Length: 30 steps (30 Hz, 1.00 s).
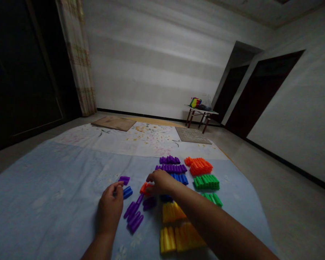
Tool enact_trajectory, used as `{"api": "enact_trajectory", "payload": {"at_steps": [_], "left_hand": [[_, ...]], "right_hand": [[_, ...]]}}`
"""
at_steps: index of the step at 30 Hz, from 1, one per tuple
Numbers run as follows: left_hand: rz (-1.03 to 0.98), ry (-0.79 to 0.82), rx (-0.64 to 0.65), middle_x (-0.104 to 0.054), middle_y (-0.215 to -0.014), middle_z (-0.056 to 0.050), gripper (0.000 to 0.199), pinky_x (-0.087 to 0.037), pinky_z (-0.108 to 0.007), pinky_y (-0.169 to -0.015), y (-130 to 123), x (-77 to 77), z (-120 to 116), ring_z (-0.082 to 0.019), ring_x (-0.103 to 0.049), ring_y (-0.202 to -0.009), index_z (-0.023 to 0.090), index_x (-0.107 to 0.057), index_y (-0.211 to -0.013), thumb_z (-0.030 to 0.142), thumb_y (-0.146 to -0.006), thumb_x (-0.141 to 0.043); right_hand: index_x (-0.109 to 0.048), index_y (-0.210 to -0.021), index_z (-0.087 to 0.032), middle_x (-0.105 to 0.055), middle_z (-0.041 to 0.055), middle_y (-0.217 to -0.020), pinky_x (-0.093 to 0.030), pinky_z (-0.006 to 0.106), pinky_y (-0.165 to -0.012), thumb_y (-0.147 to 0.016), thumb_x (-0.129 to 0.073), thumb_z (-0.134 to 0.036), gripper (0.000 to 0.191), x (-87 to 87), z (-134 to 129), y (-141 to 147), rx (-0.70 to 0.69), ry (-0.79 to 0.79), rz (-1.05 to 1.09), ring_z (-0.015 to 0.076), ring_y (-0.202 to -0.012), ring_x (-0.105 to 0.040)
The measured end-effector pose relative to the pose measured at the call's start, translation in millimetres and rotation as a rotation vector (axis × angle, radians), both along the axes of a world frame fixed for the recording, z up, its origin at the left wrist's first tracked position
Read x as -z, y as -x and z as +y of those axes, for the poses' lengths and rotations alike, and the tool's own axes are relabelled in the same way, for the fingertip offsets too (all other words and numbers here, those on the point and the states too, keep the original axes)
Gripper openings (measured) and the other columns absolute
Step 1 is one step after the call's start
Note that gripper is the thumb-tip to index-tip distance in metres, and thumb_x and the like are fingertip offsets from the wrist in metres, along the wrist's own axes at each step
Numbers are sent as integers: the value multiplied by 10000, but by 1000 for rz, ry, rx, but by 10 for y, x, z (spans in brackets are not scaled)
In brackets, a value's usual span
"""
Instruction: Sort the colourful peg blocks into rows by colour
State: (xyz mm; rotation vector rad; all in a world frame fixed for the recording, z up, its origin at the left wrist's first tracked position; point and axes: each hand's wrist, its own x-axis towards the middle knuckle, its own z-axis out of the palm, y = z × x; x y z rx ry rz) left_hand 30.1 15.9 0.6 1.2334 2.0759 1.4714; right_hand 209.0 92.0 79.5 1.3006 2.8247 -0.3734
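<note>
My left hand (111, 202) rests on the blue cloth with its fingers curled, beside a blue piece (128, 192) and below a small purple piece (124, 179). What its fingertips hold, if anything, is hidden. My right hand (160, 182) reaches in from the right, its curled fingers at an orange piece (143, 187); the contact is partly hidden. Loose purple pieces (135, 221) lie between the hands. Beyond and beside my right hand stand rows of purple (171, 168), blue (181, 178), orange (201, 166), green (206, 182) and yellow pieces (168, 239).
The pieces lie on a table covered by a light blue cloth (56, 187). A brown board (115, 123) and a grey mat (192, 135) lie at its far edge. Farther back, a small table (213, 112) holds bags near the wall.
</note>
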Motion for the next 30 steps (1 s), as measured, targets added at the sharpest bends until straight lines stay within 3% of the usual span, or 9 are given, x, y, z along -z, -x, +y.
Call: {"api": "enact_trajectory", "payload": {"at_steps": [6,13,18,24,27,30], "left_hand": [[10,-7,5,-664,-966,-63,331,-470,-318,-803,-13,-37,-5,-204,-613,-896,199,-623,-905,409,-788,-395],[-23,31,5,-657,-972,-57,326,-462,-328,-816,11,-23,19,-216,-598,-916,212,-614,-900,423,-765,-405],[-44,77,-3,-656,-984,-57,340,-464,-332,-817,23,-50,31,-221,-599,-915,219,-613,-892,440,-741,-404],[-18,124,-22,-666,-965,-59,368,-480,-352,-809,57,-50,34,-240,-612,-911,221,-619,-886,469,-720,-404],[13,133,-42,-676,-951,-48,382,-495,-360,-782,132,93,82,-245,-623,-888,236,-624,-888,504,-726,-405],[40,81,-52,-693,-913,-28,386,-507,-370,-759,238,336,160,-245,-639,-837,251,-642,-880,533,-712,-439]], "right_hand": [[-647,-1061,-211,-669,130,-1022,-460,375,-774,-665,-613,-530,510,37,-19,148,-16,-24,-167,299,-952,-604],[-548,-1189,-164,-590,144,-1116,-431,326,-838,-639,-660,-370,598,70,89,44,-49,-94,-10,257,-1030,-546],[-535,-1206,-174,-532,110,-1145,-393,289,-886,-637,-649,-232,583,-215,369,-473,97,-149,134,221,-1075,-496],[-531,-1205,-195,-522,80,-1156,-392,235,-853,-675,-599,-109,541,-477,872,-1315,376,-216,82,163,-1014,-517],[-553,-1189,-183,-543,93,-1149,-395,247,-838,-681,-575,-61,523,-478,1100,-1645,483,-218,20,184,-1014,-526],[-581,-1165,-194,-576,97,-1115,-414,257,-790,-658,-590,-39,531,-430,1276,-1866,542,-169,-68,202,-971,-559]]}}
